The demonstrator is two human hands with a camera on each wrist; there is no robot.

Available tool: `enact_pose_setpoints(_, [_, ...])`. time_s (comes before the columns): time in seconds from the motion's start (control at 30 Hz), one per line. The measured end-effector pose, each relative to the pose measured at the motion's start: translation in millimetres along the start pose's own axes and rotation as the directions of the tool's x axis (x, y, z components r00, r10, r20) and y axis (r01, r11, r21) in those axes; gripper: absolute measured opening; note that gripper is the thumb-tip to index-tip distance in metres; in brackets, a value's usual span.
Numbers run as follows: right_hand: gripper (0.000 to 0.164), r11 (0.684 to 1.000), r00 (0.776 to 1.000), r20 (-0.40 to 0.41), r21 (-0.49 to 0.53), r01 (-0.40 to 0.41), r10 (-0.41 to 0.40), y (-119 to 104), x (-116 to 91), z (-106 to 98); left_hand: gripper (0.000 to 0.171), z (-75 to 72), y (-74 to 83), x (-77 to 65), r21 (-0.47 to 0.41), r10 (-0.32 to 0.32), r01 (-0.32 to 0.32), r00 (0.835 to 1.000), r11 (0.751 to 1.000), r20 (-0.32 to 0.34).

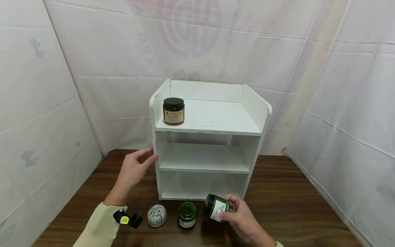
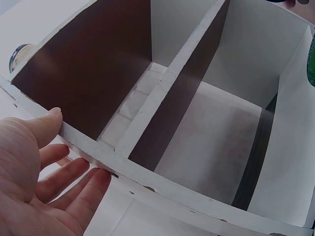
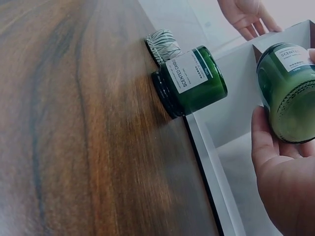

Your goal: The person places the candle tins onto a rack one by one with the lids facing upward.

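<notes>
I have the left hand (image 1: pixel 133 170) touching the left side of the shelf (image 1: pixel 203 156), fingers loose; the right hand (image 1: pixel 243 218) grips a tilted jar (image 1: pixel 219 208), right of an upturned jar (image 1: pixel 187 214)

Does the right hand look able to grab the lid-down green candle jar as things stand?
Probably not: the right hand already holds a tilted green candle jar and would likely need freeing, though the lid-down green candle jar stands close by.

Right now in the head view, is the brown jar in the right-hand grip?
No, the right-hand grip holds a green jar, while the brown jar stands atop the white shelf.
</notes>
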State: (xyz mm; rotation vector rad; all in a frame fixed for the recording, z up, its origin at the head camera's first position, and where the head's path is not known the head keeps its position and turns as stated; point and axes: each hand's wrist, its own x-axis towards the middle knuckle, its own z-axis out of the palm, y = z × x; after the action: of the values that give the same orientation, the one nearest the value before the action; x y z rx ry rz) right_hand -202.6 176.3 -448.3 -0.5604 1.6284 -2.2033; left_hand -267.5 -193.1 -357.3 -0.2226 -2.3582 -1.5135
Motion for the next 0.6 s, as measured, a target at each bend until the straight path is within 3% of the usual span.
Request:
enact_pose_setpoints(0.33, [0.046,0.999,0.999,0.036,0.044,0.028,-0.030,-1.0,1.5,3.1,0.057,0.3,0.4,0.2,0.007,0.004,-0.004,1.000,1.000,-0.003])
enact_pose_setpoints(0.6, [0.046,0.997,0.998,0.044,0.073,0.037,-0.041,0.7,3.6,4.8,0.057,0.0,-0.3,0.3,-0.001,-0.002,0.002,1.000,1.000,0.001])
